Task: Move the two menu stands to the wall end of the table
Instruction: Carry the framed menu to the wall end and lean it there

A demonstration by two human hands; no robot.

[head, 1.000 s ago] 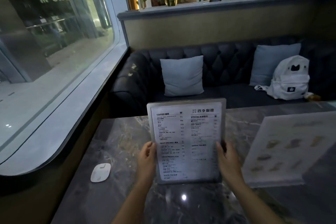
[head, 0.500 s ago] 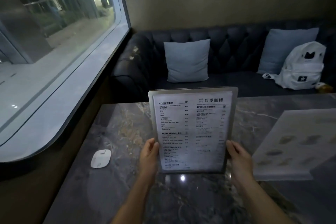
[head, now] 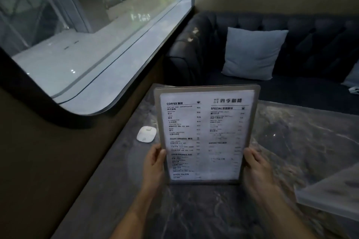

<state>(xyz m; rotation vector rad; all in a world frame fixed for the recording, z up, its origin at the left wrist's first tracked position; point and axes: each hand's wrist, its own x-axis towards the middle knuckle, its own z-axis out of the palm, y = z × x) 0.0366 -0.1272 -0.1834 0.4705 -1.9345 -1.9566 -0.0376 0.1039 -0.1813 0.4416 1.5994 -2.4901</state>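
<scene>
An upright menu stand (head: 206, 132) with a printed drinks list in a clear frame is in the middle of the view, over the dark marble table (head: 291, 141). My left hand (head: 154, 167) grips its lower left edge and my right hand (head: 256, 169) grips its lower right edge. Whether its base touches the table is hidden by the frame. A second menu stand (head: 330, 194), pale with faint pictures, stands at the right edge, only partly in view.
A small white oval device (head: 146, 134) lies on the table beside the wall (head: 58, 161), just left of the held stand. The window sill (head: 116, 83) runs above the wall. A dark tufted sofa (head: 194, 54) with a grey cushion (head: 252, 53) lies beyond the table.
The held menu stand and both hands have shifted left, closer to the wall and the white device. The view has swung left too, and the second stand now sits at the right edge.
</scene>
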